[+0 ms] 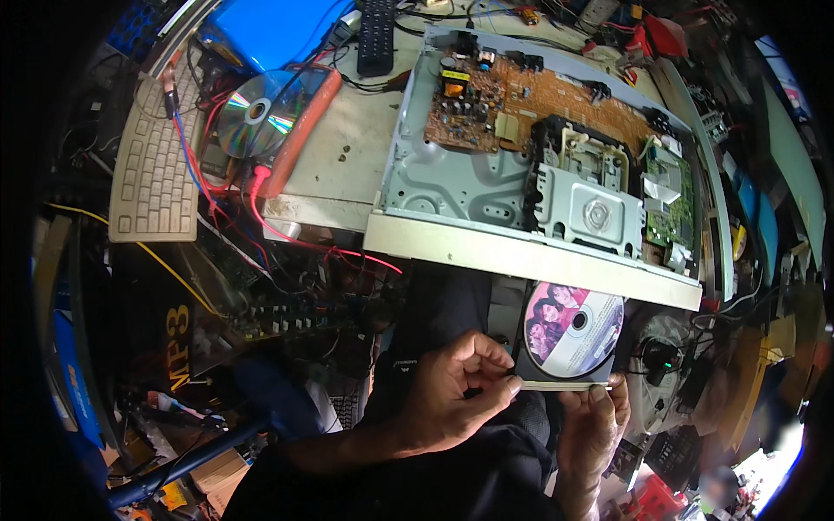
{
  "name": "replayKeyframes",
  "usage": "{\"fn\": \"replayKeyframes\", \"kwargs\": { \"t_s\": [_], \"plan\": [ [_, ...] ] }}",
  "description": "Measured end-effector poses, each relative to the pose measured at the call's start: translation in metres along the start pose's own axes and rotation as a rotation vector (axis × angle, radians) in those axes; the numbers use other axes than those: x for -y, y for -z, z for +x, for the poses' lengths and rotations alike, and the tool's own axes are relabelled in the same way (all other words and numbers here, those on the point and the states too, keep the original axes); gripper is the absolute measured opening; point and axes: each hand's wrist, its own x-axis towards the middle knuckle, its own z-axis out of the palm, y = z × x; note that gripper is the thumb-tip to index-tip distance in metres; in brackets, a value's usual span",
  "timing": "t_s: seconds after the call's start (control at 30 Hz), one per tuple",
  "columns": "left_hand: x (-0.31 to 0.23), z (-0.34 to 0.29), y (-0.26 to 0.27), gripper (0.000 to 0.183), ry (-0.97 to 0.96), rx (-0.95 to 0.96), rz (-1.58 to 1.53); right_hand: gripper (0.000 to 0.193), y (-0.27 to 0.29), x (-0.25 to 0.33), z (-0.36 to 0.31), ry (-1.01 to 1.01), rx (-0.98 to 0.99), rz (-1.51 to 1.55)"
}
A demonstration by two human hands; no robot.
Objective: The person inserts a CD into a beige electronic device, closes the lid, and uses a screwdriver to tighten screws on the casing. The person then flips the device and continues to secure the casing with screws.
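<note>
Hands, left (pixel 456 386) and right (pixel 595 425), pinch disc tray (pixel 565 369) front edge, fingers curled.

The opened disc player's pale grey sheet-metal chassis (pixel 452 174) carries an orange-brown circuit board (pixel 521 100) at its rear and a small green circuit board (pixel 673 204) at its right. In front of the chassis, a white disc printed with pink-purple portraits (pixel 573 326) sits in a black tray (pixel 526 347). Left of the chassis lie a rainbow-sheened silver disc (pixel 256 113), a cream keyboard (pixel 156 169) and red wires (pixel 278 230).
</note>
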Motion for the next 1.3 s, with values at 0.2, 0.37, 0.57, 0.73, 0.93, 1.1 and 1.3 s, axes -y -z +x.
{"fn": "replayKeyframes", "kwargs": {
  "t_s": [0.2,0.37,0.57,0.73,0.93,1.1,1.3],
  "plan": [
    [0.023,-0.015,0.0,0.031,-0.085,-0.046,-0.085,0.02,0.021,0.0,-0.009,-0.06,0.087,0.044],
    [0.027,-0.029,-0.005,0.029,-0.117,-0.052,-0.019,0.014,0.031,0.001,-0.017,-0.106,0.173,0.108],
    [0.02,-0.033,-0.012,0.029,-0.14,-0.063,0.145,0.016,0.033,0.002,-0.011,-0.113,0.161,0.016],
    [0.022,-0.028,-0.023,0.034,-0.17,-0.136,0.061,0.011,0.034,-0.004,-0.004,-0.076,0.166,0.006],
    [0.023,-0.029,-0.028,0.037,-0.187,-0.199,0.091,0.012,0.029,-0.008,-0.005,0.028,0.103,-0.04],
    [0.021,-0.031,-0.018,0.037,-0.119,-0.14,0.161,0.012,0.024,-0.01,-0.004,0.012,0.083,-0.015],
    [0.005,-0.026,-0.011,0.024,-0.37,-0.252,0.606,0.014,0.028,-0.005,0.0,0.016,0.123,-0.134]
  ]
}}
